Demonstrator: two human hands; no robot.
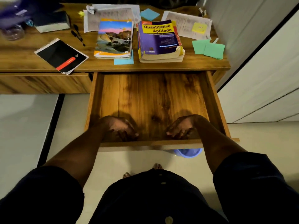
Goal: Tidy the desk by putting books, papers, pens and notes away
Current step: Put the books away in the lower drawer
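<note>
The wooden drawer [150, 143] under the desk [24, 60] is pulled far out and holds nothing. My left hand [119, 128] and my right hand [181, 128] are both inside it, fingers loose against the inner side of its front panel. On the desk lie a "Quantitative Aptitude" book [159, 38], a book with a landscape cover [114, 39], a black spiral notepad [61, 55], two black pens [77, 35], a dark thick book [51, 21], printed papers [111, 13] and more papers [186, 23]. Green notes [208, 48], blue notes [149, 14] and a yellow note [199, 27] are scattered about.
White cupboard doors [258, 78] stand close on the right. A blue tub [188, 153] sits on the floor under the drawer. A clear jar [13, 32] and a blurred purple object [14, 13] are at the desk's far left. A shut drawer [43, 83] is to the left.
</note>
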